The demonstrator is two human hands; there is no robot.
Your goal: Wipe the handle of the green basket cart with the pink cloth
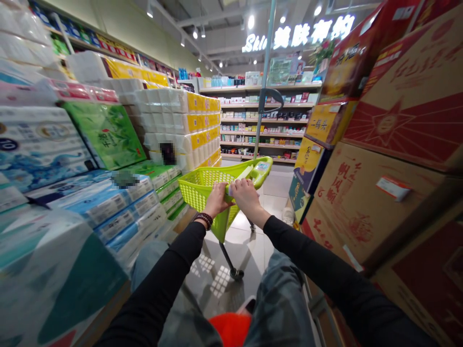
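A lime-green plastic shopping cart (197, 185) with a lattice basket stands in front of me in the aisle, turned at a slant. My left hand (217, 199), with a dark bead bracelet at the wrist, is closed on the cart's near side. Close beside it, my right hand (246, 196) is also closed on the cart, next to a pale strip along its handle part. My fingers hide much of the part they grip. One dark cart leg with a caster wheel (237, 274) reaches the tiled floor below.
Stacked tissue packs (166, 113) line the left side, with flatter blue packs (115, 193) nearer. Cardboard boxes (347, 193) are piled on the right. A grey metal pole (265, 62) rises behind the cart. Farther back stand stocked shelves (282, 120). Something orange-red (229, 330) lies between my legs.
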